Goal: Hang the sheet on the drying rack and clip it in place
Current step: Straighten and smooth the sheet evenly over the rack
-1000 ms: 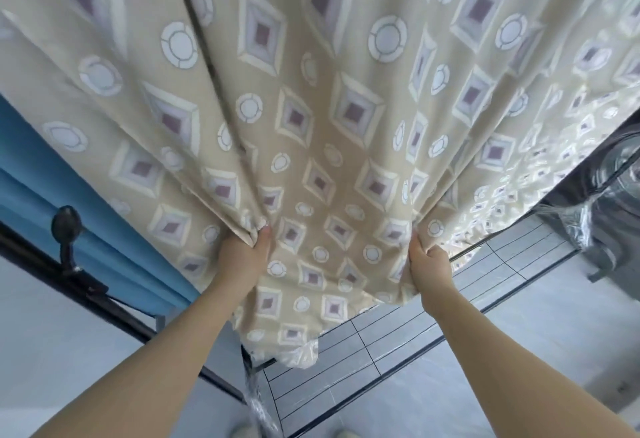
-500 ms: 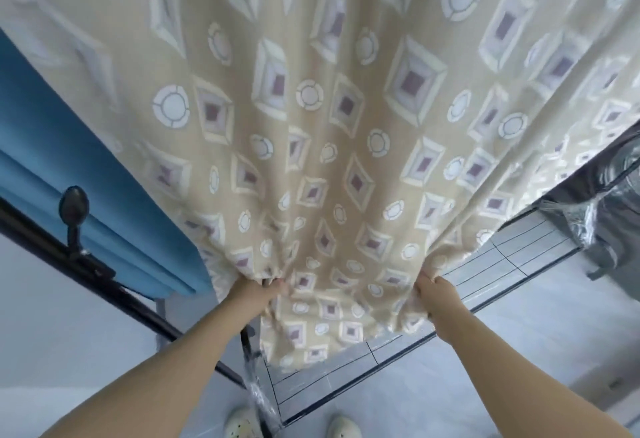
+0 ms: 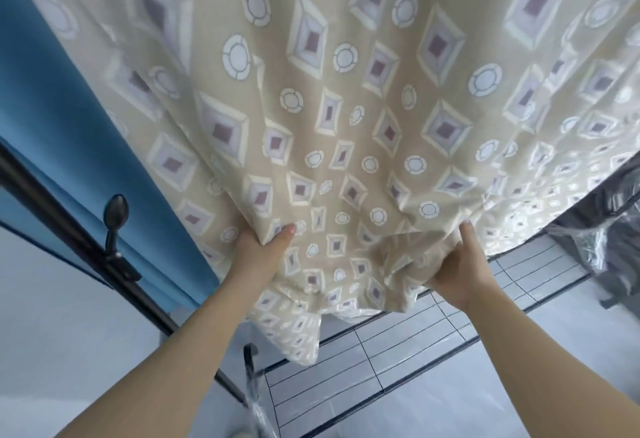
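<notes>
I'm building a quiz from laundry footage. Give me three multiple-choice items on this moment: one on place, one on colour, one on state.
1. Where is the blue fabric relative to the patterned sheet?
A. to its left
B. to its right
C. below it

2. The sheet's background colour is
A. green
B. beige
C. red

3. The hands are
A. both gripping the sheet
B. both empty
C. holding clips

Answers: 1 A, the blue fabric hangs left of the sheet. 2 B, beige between the diamonds and circles. 3 A, the left hand and right hand bunch its lower part.
</notes>
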